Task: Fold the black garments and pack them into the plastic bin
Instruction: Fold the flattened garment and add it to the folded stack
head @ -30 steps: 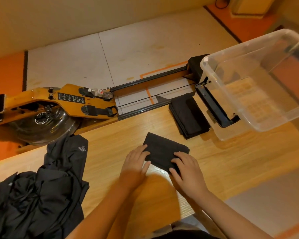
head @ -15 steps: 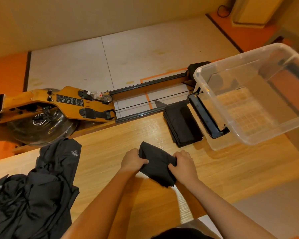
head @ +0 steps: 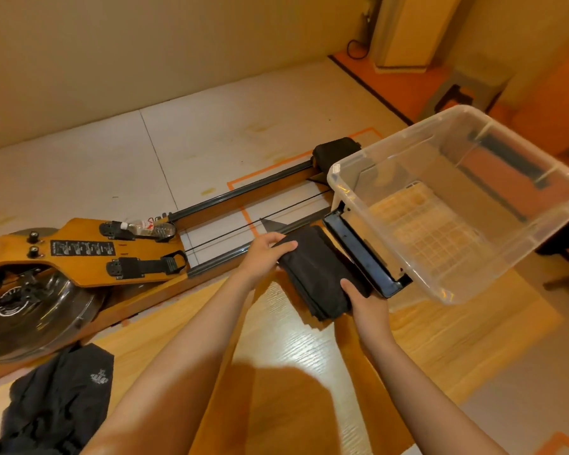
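Unfolded black pile [head: 56, 405] lay at 7 o'clock on the wooden table [head: 309, 372], cut by the frame edge, so how many pieces remained was unclear. Left hand [head: 263, 257] clamped the far end of the folded black garment [head: 316, 274], thumb on top, other fingers hidden under the cloth. The garment sat just off centre toward 4 o'clock, at the table's far edge, just beside the plastic bin [head: 391, 139]. Right hand [head: 365, 303] pinched the near end, thumb over, fingers under and out of sight. Bin at 2 o'clock looked empty through its clear walls; its right end ran off frame. Judged step: move the bundle into the bin. Doing it well would need both ends held level and squeezed so the layers didn't slide, lifted clear of the near rim, then set flat against one wall to leave room. Couldn't tell whether the layered edges were one garment or several stacked, nor whether the bundle rested on the table or was lifted.
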Demonstrator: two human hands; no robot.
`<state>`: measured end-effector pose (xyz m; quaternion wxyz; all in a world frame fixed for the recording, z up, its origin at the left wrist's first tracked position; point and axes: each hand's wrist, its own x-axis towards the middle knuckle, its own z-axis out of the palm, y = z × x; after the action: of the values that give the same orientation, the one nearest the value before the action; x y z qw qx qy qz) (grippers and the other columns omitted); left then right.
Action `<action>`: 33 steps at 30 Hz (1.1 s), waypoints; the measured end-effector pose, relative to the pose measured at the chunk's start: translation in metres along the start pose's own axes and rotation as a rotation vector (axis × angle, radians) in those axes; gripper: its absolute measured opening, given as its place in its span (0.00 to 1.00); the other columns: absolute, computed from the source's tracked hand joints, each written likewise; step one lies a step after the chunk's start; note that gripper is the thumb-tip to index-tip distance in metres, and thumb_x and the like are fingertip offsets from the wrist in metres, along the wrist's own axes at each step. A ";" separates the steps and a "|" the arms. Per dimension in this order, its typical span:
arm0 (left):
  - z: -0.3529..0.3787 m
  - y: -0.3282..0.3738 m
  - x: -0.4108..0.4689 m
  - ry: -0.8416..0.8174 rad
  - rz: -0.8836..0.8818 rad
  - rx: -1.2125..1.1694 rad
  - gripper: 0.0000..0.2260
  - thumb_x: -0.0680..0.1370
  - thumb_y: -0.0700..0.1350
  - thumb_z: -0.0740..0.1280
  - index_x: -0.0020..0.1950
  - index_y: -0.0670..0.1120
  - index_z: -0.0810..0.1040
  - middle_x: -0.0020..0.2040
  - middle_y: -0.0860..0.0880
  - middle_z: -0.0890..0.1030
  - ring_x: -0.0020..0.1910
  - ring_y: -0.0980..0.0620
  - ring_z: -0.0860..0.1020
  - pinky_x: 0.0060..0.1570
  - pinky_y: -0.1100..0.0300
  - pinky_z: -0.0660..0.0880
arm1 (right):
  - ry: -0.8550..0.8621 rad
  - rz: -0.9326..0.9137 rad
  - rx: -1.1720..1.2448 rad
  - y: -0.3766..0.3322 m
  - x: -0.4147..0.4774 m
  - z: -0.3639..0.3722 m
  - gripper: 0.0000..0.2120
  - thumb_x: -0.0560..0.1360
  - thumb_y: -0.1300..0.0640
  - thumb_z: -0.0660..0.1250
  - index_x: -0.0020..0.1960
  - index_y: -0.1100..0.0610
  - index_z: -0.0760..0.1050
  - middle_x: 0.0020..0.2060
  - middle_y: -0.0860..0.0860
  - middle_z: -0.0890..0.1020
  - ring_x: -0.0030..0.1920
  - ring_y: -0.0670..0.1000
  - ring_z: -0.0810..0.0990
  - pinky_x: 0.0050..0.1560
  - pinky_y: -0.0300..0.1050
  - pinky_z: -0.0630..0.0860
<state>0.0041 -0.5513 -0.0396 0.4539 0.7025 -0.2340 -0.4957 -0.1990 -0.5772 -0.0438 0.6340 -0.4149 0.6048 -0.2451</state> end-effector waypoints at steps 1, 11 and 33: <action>0.005 0.000 0.010 0.008 -0.015 -0.029 0.11 0.78 0.43 0.68 0.58 0.40 0.76 0.49 0.45 0.79 0.42 0.54 0.79 0.30 0.69 0.74 | 0.062 0.051 0.062 0.000 0.006 0.003 0.24 0.72 0.52 0.73 0.63 0.62 0.72 0.57 0.51 0.78 0.60 0.53 0.76 0.63 0.51 0.73; 0.019 -0.013 0.037 0.049 0.093 0.186 0.11 0.78 0.40 0.68 0.59 0.42 0.76 0.52 0.47 0.79 0.46 0.53 0.79 0.35 0.63 0.79 | 0.188 -0.033 0.116 0.013 0.003 0.016 0.18 0.73 0.62 0.72 0.61 0.60 0.71 0.56 0.52 0.78 0.60 0.53 0.76 0.63 0.46 0.72; 0.042 -0.039 0.016 0.107 0.860 1.157 0.22 0.81 0.51 0.56 0.75 0.46 0.65 0.75 0.46 0.65 0.76 0.48 0.59 0.75 0.52 0.50 | 0.153 -0.794 -1.101 0.043 -0.012 0.017 0.22 0.78 0.52 0.61 0.70 0.59 0.67 0.68 0.56 0.70 0.68 0.54 0.67 0.67 0.49 0.63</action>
<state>-0.0323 -0.5616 -0.0855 0.1748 0.6995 -0.6920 -0.0347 -0.1924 -0.5406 -0.0738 0.1481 -0.8489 0.4864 -0.1443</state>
